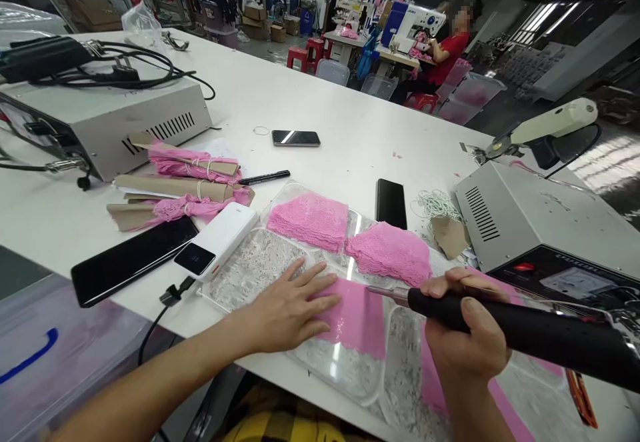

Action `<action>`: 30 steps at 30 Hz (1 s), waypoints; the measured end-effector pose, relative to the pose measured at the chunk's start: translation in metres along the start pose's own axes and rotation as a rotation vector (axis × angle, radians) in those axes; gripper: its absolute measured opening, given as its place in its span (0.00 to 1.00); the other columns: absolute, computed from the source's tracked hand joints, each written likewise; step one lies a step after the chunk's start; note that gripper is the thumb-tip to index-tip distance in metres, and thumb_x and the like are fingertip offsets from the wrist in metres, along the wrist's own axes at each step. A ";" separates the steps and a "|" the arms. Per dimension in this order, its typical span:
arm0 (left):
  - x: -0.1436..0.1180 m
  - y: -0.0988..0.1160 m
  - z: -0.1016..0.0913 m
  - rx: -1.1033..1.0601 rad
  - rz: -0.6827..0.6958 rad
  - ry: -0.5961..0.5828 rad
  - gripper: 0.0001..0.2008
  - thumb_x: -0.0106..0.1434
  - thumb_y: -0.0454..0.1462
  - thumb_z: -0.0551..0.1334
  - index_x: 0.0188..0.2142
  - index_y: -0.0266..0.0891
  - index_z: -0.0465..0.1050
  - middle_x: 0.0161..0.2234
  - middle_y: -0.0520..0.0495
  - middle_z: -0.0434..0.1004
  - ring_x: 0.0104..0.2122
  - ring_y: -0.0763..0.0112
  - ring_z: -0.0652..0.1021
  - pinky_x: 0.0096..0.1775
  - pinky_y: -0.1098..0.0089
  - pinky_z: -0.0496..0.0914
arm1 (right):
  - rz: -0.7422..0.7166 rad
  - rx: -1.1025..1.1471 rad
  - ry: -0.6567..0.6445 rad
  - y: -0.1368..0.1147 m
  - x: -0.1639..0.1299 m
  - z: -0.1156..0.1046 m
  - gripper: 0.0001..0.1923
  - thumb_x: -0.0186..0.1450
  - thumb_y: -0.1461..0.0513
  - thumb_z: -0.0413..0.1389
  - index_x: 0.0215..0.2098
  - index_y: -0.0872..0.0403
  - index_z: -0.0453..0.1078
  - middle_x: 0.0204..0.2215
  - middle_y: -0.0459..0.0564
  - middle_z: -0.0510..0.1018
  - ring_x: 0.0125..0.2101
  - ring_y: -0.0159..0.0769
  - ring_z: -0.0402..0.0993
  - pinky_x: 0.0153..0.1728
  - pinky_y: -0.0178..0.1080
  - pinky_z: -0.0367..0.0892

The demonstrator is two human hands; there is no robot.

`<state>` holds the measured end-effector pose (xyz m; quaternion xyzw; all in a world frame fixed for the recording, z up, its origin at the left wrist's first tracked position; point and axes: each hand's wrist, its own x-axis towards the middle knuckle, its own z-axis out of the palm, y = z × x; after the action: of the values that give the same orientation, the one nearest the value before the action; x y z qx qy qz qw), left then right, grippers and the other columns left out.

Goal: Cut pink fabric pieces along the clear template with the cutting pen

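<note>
My left hand point(290, 305) lies flat, fingers spread, pressing a strip of pink lace point(357, 319) onto a clear plate point(250, 272) at the table's near edge. My right hand point(467, 335) grips a black-handled hot cutting tool point(525, 329); its metal tip point(380, 291) touches the lace's upper edge just right of my left fingers. Two stacks of cut pink lace pieces point(310, 219) point(390, 252) rest on the plate behind the strip.
A white power bank point(217, 239) and a dark phone point(133, 262) lie left of the plate. Grey control boxes stand at left point(100, 129) and right point(530, 222). Bundled pink lace point(193, 162), a pen point(265, 177), two more phones point(295, 138) point(391, 203). A seated person point(443, 55) works far behind.
</note>
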<state>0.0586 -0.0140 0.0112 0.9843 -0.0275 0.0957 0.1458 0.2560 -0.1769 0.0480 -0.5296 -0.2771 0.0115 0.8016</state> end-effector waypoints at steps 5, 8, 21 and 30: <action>0.000 0.000 0.000 0.004 -0.010 -0.024 0.25 0.73 0.49 0.52 0.63 0.43 0.64 0.66 0.44 0.60 0.66 0.48 0.59 0.65 0.43 0.53 | 0.028 0.020 0.010 0.002 -0.001 0.000 0.07 0.53 0.63 0.55 0.31 0.53 0.70 0.32 0.45 0.70 0.23 0.30 0.69 0.27 0.40 0.69; 0.000 0.000 0.001 0.013 -0.009 -0.020 0.25 0.72 0.50 0.53 0.63 0.43 0.64 0.66 0.44 0.60 0.66 0.47 0.59 0.65 0.44 0.53 | 0.036 0.030 0.007 0.002 -0.001 0.000 0.07 0.52 0.62 0.56 0.31 0.53 0.70 0.32 0.45 0.70 0.23 0.30 0.69 0.26 0.40 0.70; -0.001 -0.001 0.004 0.001 -0.016 -0.015 0.26 0.72 0.51 0.54 0.63 0.44 0.64 0.66 0.44 0.60 0.67 0.46 0.58 0.65 0.43 0.52 | 0.080 0.015 0.018 0.001 -0.002 0.000 0.05 0.52 0.63 0.57 0.27 0.53 0.66 0.30 0.44 0.69 0.24 0.29 0.69 0.29 0.41 0.71; -0.004 -0.001 0.003 -0.011 -0.035 0.021 0.26 0.72 0.51 0.52 0.63 0.42 0.65 0.65 0.43 0.61 0.67 0.47 0.58 0.65 0.42 0.52 | 0.112 0.029 0.062 -0.004 -0.001 0.007 0.07 0.51 0.62 0.56 0.30 0.53 0.68 0.31 0.44 0.68 0.24 0.28 0.68 0.29 0.40 0.70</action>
<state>0.0549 -0.0142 0.0073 0.9827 -0.0095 0.1035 0.1533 0.2509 -0.1732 0.0531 -0.5326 -0.2221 0.0439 0.8155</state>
